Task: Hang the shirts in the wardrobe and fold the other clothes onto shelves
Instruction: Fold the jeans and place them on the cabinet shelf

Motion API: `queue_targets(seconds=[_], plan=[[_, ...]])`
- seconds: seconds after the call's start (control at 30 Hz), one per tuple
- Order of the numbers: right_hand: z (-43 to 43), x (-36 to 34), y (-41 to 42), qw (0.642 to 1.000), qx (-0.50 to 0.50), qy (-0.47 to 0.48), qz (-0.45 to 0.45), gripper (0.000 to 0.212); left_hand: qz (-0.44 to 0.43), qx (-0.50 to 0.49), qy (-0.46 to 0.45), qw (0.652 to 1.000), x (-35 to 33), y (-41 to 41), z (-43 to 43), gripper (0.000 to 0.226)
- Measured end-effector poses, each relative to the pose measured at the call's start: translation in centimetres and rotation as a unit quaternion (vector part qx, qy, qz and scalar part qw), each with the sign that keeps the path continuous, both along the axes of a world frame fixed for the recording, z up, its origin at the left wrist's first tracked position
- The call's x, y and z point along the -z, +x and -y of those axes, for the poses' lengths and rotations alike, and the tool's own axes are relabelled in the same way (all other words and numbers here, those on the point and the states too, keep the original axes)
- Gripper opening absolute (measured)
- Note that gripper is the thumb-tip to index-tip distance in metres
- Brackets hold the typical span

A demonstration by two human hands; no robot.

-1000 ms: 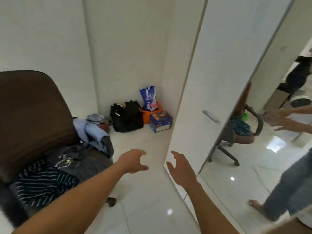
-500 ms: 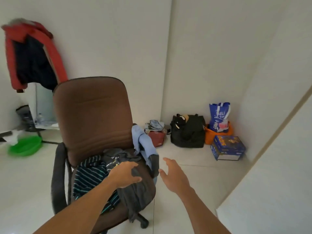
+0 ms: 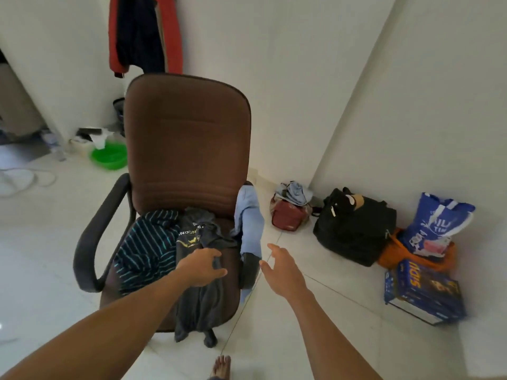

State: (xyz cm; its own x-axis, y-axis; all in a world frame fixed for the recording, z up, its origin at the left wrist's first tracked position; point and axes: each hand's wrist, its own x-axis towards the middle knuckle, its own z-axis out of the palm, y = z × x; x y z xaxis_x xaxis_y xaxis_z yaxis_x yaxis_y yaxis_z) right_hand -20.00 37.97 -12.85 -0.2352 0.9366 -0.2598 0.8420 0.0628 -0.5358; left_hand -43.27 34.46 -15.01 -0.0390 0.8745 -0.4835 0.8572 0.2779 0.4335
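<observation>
Bare, both forearms reach forward from the bottom edge, with a bare foot (image 3: 221, 366) on the white floor (image 3: 41, 270) between them. Left hand (image 3: 201, 266) over the front of the seat, fingers curled onto the grey shirt (image 3: 200, 270), thumb toward the right; touching the cloth, but cannot tell if already gripping it. Right hand (image 3: 284, 267) just beside the right armrest (image 3: 249, 270), fingers spread wide, holding nothing, apart from the cloth.

Grey shirt draped over the seat front of the brown chair (image 3: 186, 138), lower part hanging past the edge, some yellow print and letters near its top. Left of it, on the seat, a dark striped shirt (image 3: 145, 248) with thin teal lines, crumpled. On the right armrest, a light blue garment (image 3: 249, 223), hanging down on both sides.

Farther right on the floor, near the wall: a blue box (image 3: 422, 294), then an orange bag (image 3: 397, 253) with a blue-white plastic bag (image 3: 436, 220) on it, a black bag (image 3: 354, 229), and a small red bag (image 3: 288, 218) with some grey-blue cloth (image 3: 296, 192) on top.

Far left on the floor, behind the chair, a green basin (image 3: 109, 159) and a white cable (image 3: 33, 176). High on the wall, above the chair back, a red and dark jacket (image 3: 142, 34), hanging.
</observation>
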Motion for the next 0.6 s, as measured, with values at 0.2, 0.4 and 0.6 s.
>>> queue_targets(seconds=[0.2,0.4,0.6], plan=[[-7.4,2.2,0.0,0.999,-0.039,-0.023,0.006,0.055,0.035,-0.078,0.012,0.996,2.9,2.4,-5.8,0.063],[-14.3,3.9,-0.2,0.993,-0.098,-0.061,0.035,0.053,0.107,-0.184,0.015,0.977,3.2,4.2,-10.7,0.037],[-21.8,5.6,-1.2,0.981,-0.159,-0.085,0.072,0.058,0.134,-0.235,-0.036,0.962,6.5,4.6,-14.0,0.034]])
